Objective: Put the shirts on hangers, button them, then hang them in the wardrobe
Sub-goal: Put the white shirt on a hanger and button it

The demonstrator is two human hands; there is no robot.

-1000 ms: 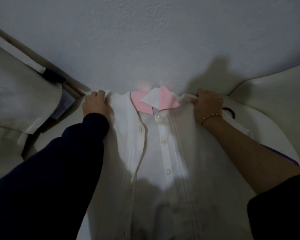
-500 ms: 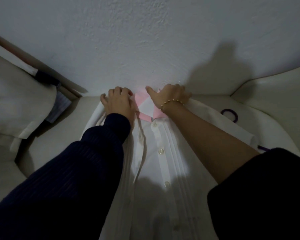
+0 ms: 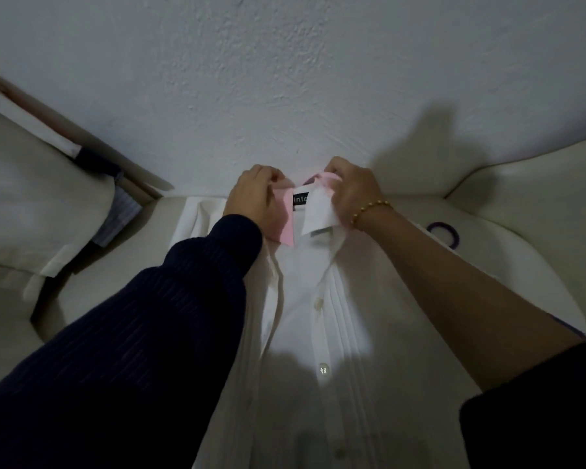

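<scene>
The white shirt [image 3: 403, 333] lies front-up on the cream cushion [image 3: 521, 252], neck open, with both hands, the left hand [image 3: 254, 198] and the right hand [image 3: 352, 194], curled on its pink-lined collar [image 3: 285, 228]. An uneven tug could skew the front edges, so the top button [image 3: 318, 303] meets the wrong hole

The cream cushion [image 3: 538, 198] I worked on
My white shirt [image 3: 318, 333] lay flat on it, a purple loop [image 3: 441, 224] beside its shoulder
</scene>
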